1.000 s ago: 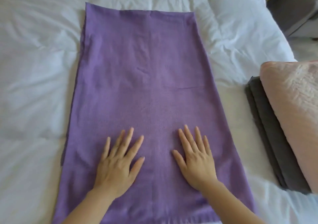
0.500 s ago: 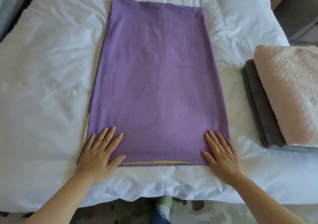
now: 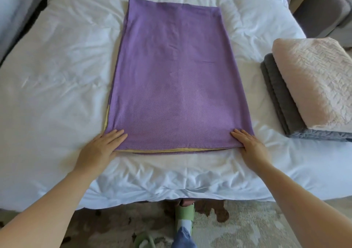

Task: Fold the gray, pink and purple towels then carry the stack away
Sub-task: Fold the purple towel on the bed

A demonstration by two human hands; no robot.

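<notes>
Near the bed's [image 3: 57,80] front edge, the left hand [image 3: 101,148] and right hand [image 3: 249,143] rest flat, fingers straight, on the purple towel's [image 3: 177,76] near corners. The folded gray towel [image 3: 280,99] lies under the pink towel [image 3: 314,80] at the right edge. Likely next: pinch both corners and fold them away.

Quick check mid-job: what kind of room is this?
Probably a bedroom: white duvet-covered bed, folded pink towel on gray towel at its right, patterned rug below.
</notes>
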